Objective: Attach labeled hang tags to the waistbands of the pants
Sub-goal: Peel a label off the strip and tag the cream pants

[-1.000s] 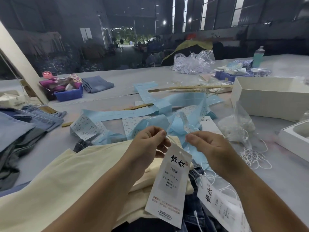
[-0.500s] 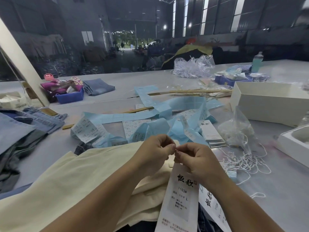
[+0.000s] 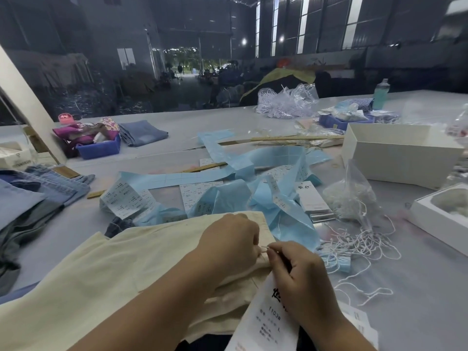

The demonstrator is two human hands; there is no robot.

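Cream pants (image 3: 121,264) lie across the table in front of me, waistband end toward the right. My left hand (image 3: 228,243) rests on that end with its fingers curled at the edge of the cloth. My right hand (image 3: 298,272) pinches a thin white string right beside the left fingertips. A white hang tag (image 3: 266,323) with black print hangs under my right hand, partly covered by it. A second printed tag (image 3: 359,323) lies beneath my right forearm. Whether the string passes through the cloth is hidden by my fingers.
Blue backing strips with white labels (image 3: 240,188) sprawl across the middle. Loose white strings (image 3: 359,247) and a plastic bag lie to the right, next to a stack of tags (image 3: 314,201) and white boxes (image 3: 395,153). Folded jeans (image 3: 38,196) sit at left, a blue bin (image 3: 98,148) behind them.
Both hands moved down onto the cream pants' end. The tag, held up in the air a second ago, now hangs low under my right hand, and the fingertips have come together.
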